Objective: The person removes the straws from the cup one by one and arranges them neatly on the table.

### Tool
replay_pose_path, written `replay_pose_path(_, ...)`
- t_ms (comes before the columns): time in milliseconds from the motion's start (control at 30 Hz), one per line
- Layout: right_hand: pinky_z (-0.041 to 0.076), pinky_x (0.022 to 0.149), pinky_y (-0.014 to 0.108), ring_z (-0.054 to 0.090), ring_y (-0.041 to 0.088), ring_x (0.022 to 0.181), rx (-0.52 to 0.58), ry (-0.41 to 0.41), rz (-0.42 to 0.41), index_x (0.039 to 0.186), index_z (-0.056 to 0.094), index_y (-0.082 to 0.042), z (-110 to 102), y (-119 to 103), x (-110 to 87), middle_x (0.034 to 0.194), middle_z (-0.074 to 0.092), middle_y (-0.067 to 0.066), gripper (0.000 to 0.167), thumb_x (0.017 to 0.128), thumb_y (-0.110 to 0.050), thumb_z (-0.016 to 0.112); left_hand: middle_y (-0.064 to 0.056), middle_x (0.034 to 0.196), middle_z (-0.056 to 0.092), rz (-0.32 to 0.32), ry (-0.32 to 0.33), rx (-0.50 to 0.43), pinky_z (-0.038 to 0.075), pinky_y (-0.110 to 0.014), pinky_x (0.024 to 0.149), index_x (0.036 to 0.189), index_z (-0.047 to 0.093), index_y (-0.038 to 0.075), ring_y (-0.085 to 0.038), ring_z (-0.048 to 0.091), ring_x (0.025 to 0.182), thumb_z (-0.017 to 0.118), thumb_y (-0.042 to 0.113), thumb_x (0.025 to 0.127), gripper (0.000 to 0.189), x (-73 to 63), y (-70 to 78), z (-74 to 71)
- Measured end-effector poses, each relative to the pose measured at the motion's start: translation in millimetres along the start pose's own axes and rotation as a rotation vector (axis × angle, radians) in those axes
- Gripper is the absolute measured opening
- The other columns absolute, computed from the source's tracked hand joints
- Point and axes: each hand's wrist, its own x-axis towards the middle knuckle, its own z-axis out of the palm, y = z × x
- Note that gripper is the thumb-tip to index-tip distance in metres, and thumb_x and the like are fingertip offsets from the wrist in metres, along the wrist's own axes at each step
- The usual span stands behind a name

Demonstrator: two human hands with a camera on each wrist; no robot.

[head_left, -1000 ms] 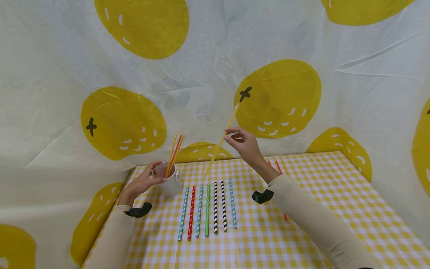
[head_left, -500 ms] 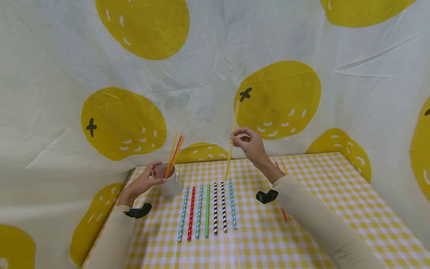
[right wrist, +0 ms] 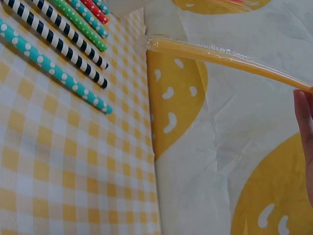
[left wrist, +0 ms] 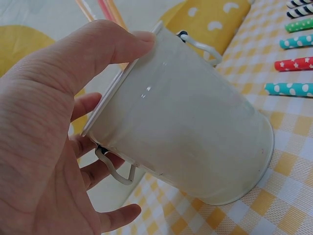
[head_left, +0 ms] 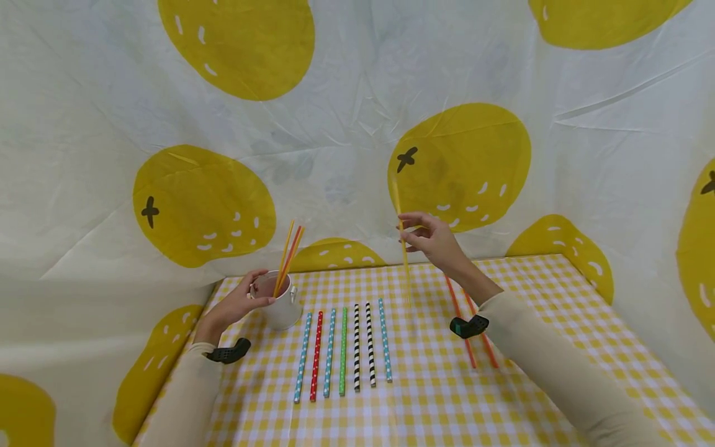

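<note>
My left hand (head_left: pixel 237 307) holds a small white metal bucket (head_left: pixel 283 311) by its rim, thumb on the near side in the left wrist view. Several thin yellow and red straws (head_left: pixel 288 257) lean in the bucket. Above the table's back part, my right hand (head_left: pixel 434 241) pinches a yellow straw (right wrist: pixel 210 54) in a clear wrapper between thumb and fingers. It hangs nearly upright, its lower end to the right of a row of patterned straws. That row has blue dotted (head_left: pixel 385 341), black-striped (head_left: pixel 371 344), green (head_left: pixel 343 354) and red (head_left: pixel 316 357) ones.
Two orange-red straws (head_left: pixel 490 351) lie on the checked tablecloth (head_left: pixel 436 403) beneath the right forearm, which partly covers them. A white cloth wall (head_left: pixel 335 81) printed with large yellow fruit rises right behind the table's back edge. Another such wall is on the left.
My right hand has moved to the right with the yellow straw, which has swung from a slant to almost upright. More of the orange-red straws shows. My left hand stays at the bucket.
</note>
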Motion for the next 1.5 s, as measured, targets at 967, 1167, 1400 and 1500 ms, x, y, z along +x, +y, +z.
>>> replay_pose_path(967,0.059,0.082,0.043,0.063,0.030,0.105,-0.207,-0.189,0.153,0.149,0.048,-0.009,-76,16,-33.7,0.139,0.049,0.021,0.051,0.101,-0.008,0.063,-0.020,0.146,0.030,0.012,0.008,0.019,0.035,-0.056,0.102,0.160,0.020,0.015,-0.039,0.030,0.133,0.071,0.031,0.097,0.082,2.6,-3.2,1.0)
replay_pose_path(1167,0.059,0.083,0.041,0.061,0.040,0.109,-0.229,-0.227,0.185,0.151,0.045,-0.005,-90,20,-42.9,0.141,0.047,0.027,0.053,0.100,-0.001,0.060,-0.022,0.145,0.029,0.020,0.000,0.010,0.035,-0.057,0.101,0.161,0.018,0.012,-0.040,0.030,0.131,0.070,0.031,0.098,0.084,1.9,-3.6,0.1)
replay_pose_path(1400,0.058,0.085,0.043,0.057,0.042,0.114,-0.249,-0.255,0.252,0.153,0.042,-0.007,-108,26,-56.5,0.142,0.044,0.027,0.057,0.101,-0.002,0.061,-0.020,0.141,0.030,0.015,0.000,0.015,0.035,-0.054,0.099,0.161,0.019,0.014,-0.039,0.029,0.131,0.070,0.033,0.098,0.083,1.4,-4.1,-0.2)
replay_pose_path(1500,0.058,0.085,0.044,0.056,0.044,0.115,-0.254,-0.273,0.249,0.152,0.043,-0.006,-114,30,-60.2,0.143,0.044,0.028,0.056,0.100,-0.002,0.062,-0.020,0.137,0.031,0.017,-0.001,0.012,0.035,-0.053,0.097,0.161,0.019,0.014,-0.038,0.029,0.129,0.070,0.033,0.098,0.083,1.8,-4.8,-0.1)
